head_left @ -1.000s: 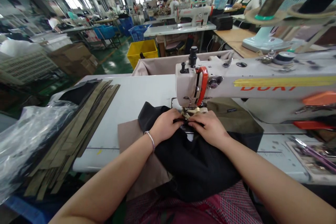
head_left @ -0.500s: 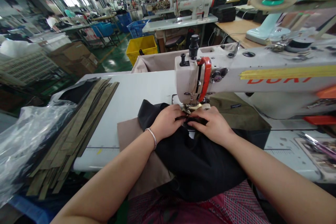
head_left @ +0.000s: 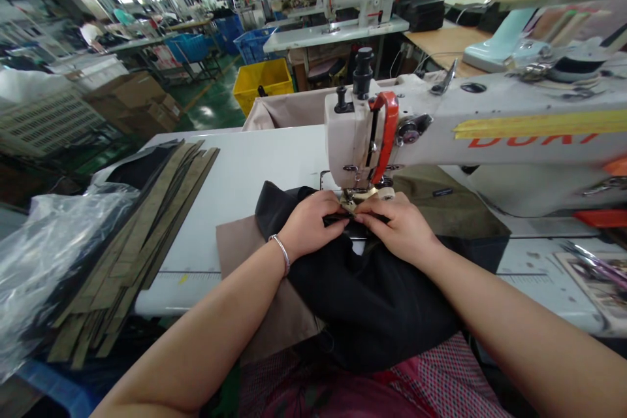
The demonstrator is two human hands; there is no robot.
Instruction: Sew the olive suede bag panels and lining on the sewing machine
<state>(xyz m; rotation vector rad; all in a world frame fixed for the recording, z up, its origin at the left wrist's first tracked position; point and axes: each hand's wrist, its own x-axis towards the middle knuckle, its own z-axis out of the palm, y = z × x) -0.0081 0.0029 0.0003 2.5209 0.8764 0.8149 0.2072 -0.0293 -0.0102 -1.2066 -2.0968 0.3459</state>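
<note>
Black fabric (head_left: 372, 300) lies bunched at the front of the sewing machine (head_left: 357, 137) and hangs over the table edge. My left hand (head_left: 316, 222), a silver bangle at its wrist, is closed on the fabric just left of the presser foot (head_left: 349, 201). From the right, my right hand (head_left: 404, 225) pinches the same fabric close to the needle area. The fingertips of both hands nearly meet there. An olive fabric piece with a dark border (head_left: 435, 209) spreads behind my right hand, under the machine arm. Beige fabric (head_left: 240, 245) lies beneath the black cloth on the left.
Olive fabric strips (head_left: 142, 235) lie on the table's left side, beside clear plastic wrap (head_left: 53, 248). Tweezers or small tools (head_left: 597, 264) rest at the right. A yellow crate (head_left: 262, 81) stands behind the table. Other people sit at distant stations.
The view has shifted slightly. My right thumb and fingers are closer together on the black fabric; both hands stay by the presser foot.
</note>
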